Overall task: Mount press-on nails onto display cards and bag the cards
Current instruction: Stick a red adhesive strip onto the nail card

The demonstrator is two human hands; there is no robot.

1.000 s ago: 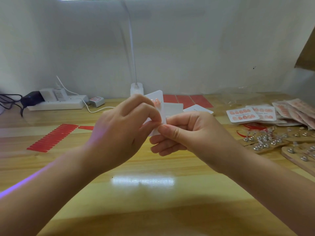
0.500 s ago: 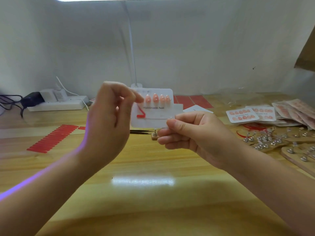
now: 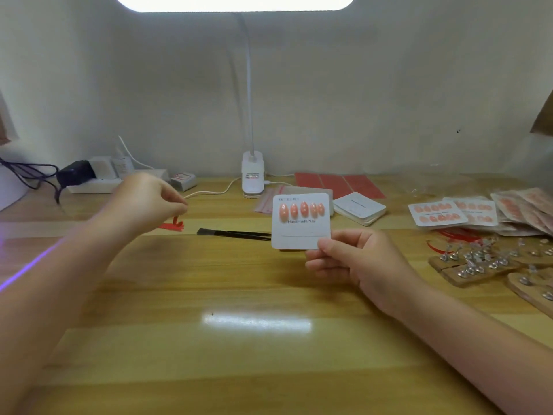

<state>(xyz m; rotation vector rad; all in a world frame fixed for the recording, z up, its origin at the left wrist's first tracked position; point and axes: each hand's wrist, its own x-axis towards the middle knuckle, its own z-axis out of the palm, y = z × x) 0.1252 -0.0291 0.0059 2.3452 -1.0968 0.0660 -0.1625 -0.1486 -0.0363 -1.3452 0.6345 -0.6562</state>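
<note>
Since the earlier frame the 2 hands have parted: the left hand [image 3: 143, 202] has swung out to the left, away from the card [image 3: 300, 224], carrying a red strip [image 3: 174, 220] that was at the card's left edge before. The right hand [image 3: 356, 262] has kept the card and turned it face-on and upright.

The left grip is pinched together on the strip, thumb and forefinger at its top end, the strip hanging just below the fingertips. Under it, on the surface [image 3: 239, 354], lies a small heap of red strips [image 3: 172, 226].

The right grip is clamped on the card's lower right corner, thumb on the front face, the other fingers curled behind. The card stands above and to the left of that hand, held clear of the surface. 5 pink nails [image 3: 302, 210] sit in a row across its upper part, over the printed words "Handmade Nail".

Between the 2 hands, black tweezers [image 3: 233, 234] lie on the surface, their far end hidden behind the card. Beyond the right hand a stack of blank cards [image 3: 360, 208] rests near red sheets [image 3: 341, 184] and a lamp base [image 3: 253, 175]. Right of the right hand lie finished cards [image 3: 438, 213], bagged cards [image 3: 526, 206] further out, and wooden boards [image 3: 472, 269] studded with small metal stands. Beyond the left hand sits a power strip [image 3: 98, 182].
</note>
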